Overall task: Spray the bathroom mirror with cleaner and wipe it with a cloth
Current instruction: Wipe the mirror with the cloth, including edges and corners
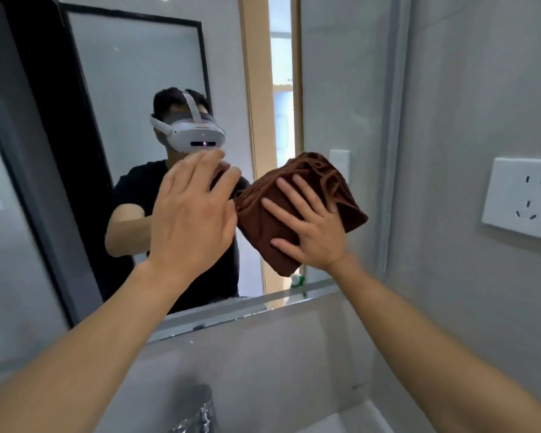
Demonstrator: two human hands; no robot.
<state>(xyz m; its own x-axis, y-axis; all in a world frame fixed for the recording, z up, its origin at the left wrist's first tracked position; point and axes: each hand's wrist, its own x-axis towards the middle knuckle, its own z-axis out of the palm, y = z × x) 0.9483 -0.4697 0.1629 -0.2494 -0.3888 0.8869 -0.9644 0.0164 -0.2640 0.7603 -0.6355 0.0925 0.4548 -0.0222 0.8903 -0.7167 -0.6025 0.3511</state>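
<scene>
Head view, looking forward at a wall mirror over a basin. Right hand (306, 226), at centre frame, presses a folded brown cloth (297, 210) flat against the mirror (331, 89), with the fingers straight and spread across the fabric and the palm at its lower right edge. Left hand (191, 214), just left of the cloth, is raised before the glass with the fingers extended and slightly fanned, grasping nothing; whether its fingertips touch the glass cannot be told. Both bare forearms run up from the lower corners of the frame.

Cloth lies in the lower middle of the mirror, bunched into ridges along its upper edge, its lower corner just above the mirror's bottom rim. Mirror fills the upper left and centre of the frame and reflects a person in a dark short-sleeved shirt wearing a white headset (191, 135), a frosted panel with a dark frame, and a pale wooden door frame.

Right of the mirror, on the grey wall, sits a white socket plate (522, 198). Below the mirror, at the bottom centre of the frame, the top of a chrome tap (197, 404) is visible, blurred, with the white edge of a basin (353, 423) to its right.
</scene>
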